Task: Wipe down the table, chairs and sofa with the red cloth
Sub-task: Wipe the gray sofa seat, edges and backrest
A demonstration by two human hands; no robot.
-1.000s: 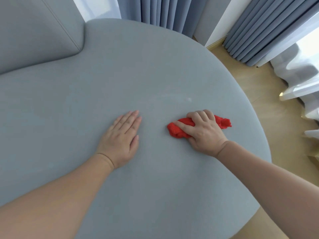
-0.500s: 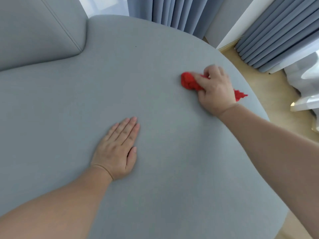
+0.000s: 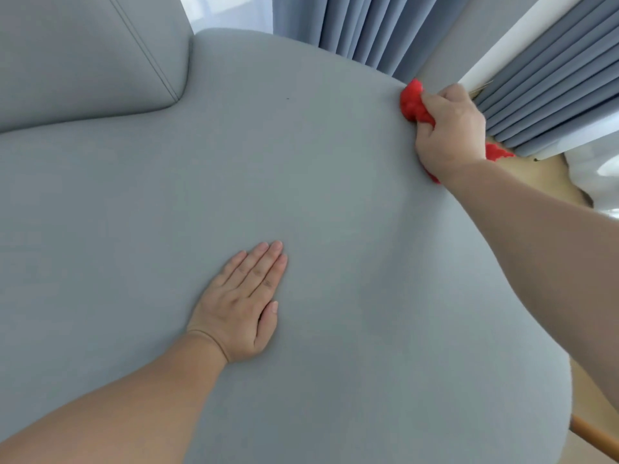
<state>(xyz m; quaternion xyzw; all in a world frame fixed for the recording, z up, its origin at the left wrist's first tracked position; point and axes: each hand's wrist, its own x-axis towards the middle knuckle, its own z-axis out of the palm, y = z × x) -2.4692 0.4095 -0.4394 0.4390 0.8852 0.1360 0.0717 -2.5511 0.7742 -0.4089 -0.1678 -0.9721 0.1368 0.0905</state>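
A wide rounded grey sofa seat (image 3: 335, 182) fills most of the view, with its back cushion (image 3: 77, 51) at the upper left. My right hand (image 3: 450, 133) grips the bunched red cloth (image 3: 412, 102) at the seat's far right edge; parts of the cloth stick out above and below the hand. My left hand (image 3: 246, 304) lies flat on the middle of the seat, fingers straight and together, holding nothing.
Blue-grey curtains (image 3: 361, 25) hang close behind the seat's far edge and at the upper right (image 3: 552, 92). Wooden floor (image 3: 549, 175) shows to the right, next to white fabric (image 3: 599, 172). A wooden leg (image 3: 593, 433) juts out at the lower right.
My right hand has swept the red cloth from the middle of the seat away to its far right edge. The left hand has stayed flat on the seat.
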